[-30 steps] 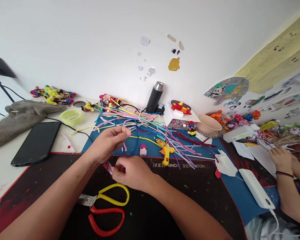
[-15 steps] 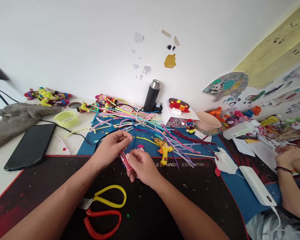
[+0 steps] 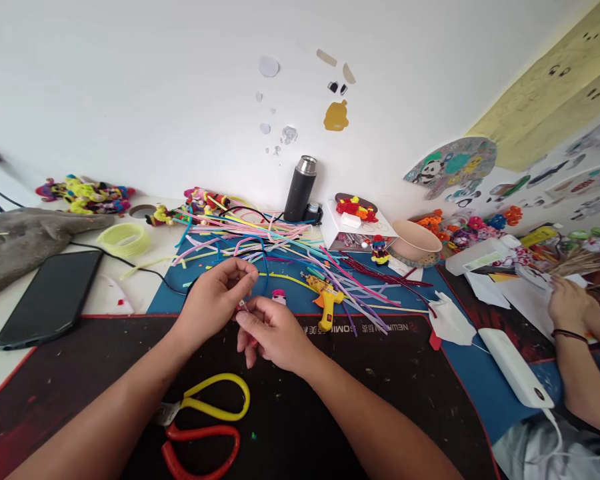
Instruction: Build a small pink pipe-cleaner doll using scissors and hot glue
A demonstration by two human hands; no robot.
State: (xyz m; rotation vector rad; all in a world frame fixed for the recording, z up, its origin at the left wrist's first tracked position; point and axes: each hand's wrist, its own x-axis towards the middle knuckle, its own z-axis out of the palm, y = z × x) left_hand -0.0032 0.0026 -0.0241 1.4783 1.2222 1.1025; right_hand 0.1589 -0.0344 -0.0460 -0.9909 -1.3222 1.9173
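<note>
Above the black mat (image 3: 300, 400), both hands meet, fingertips close together. My right hand (image 3: 273, 333) is closed around a small red see-through plastic piece (image 3: 241, 305). Only its shiny end and a bit of red show between the fingers, so its kind is unclear. My left hand (image 3: 217, 293) is closed, thumb against curled fingers, right beside that end. Whatever the left fingers pinch is hidden. Scissors with one yellow and one red handle (image 3: 215, 433) lie below the hands, blades partly under my left forearm. Just beyond my right hand is a small pink-and-white figure (image 3: 279, 296).
A yellow glue gun (image 3: 329, 305) lies right of my hands. Behind are loose pipe cleaners (image 3: 260, 233), a black flask (image 3: 300, 190), a white box (image 3: 357, 230) and a bowl (image 3: 415, 243). A phone (image 3: 47, 297) lies left; a power bank (image 3: 515, 367) and another person's hands (image 3: 570, 307) are right.
My right hand has turned and closed further over the red plastic piece, which shows much less now. The hands remain together. The view has shifted slightly; the other person's hands have moved a little.
</note>
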